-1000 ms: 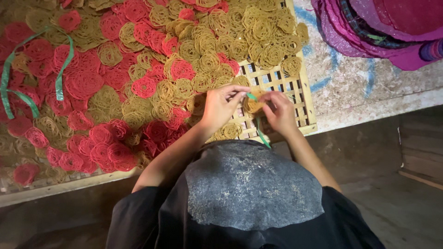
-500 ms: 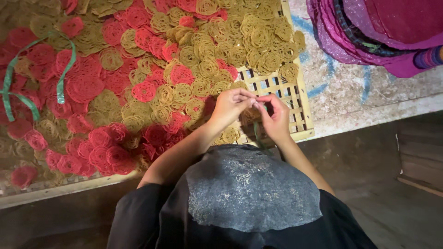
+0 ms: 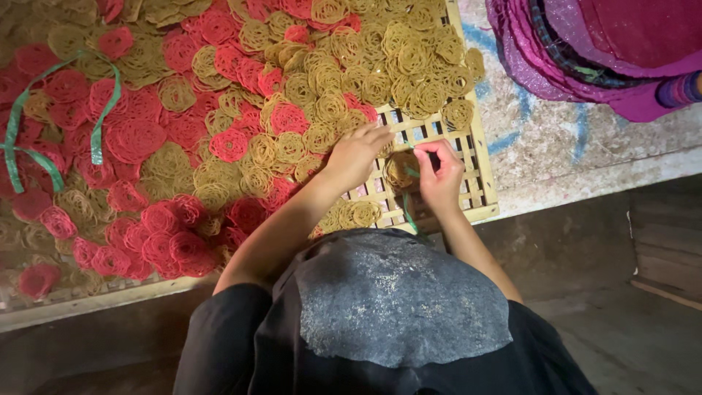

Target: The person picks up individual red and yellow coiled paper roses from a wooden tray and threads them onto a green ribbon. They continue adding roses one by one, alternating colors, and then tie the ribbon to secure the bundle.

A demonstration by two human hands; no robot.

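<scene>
Yellow coil disc [image 3: 401, 170] and green strip [image 3: 409, 212], pinched at tray's right.
Left hand [image 3: 358, 155] and right hand [image 3: 441, 175] closed on both over slatted tray [image 3: 479, 192].

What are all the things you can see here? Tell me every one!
Yellow swirls: many, tan-yellow, piled on the tray, mostly upper right.
Red swirls: many, pinkish red, mostly left.
Tray: one, pale woven slats, under the swirls.
Green ribbons: a few strips, far left.
Cloth pile: purple and maroon, top right.
Left hand: resting on swirls.
Right hand: pinching a thin green strip beside a yellow swirl.
</scene>
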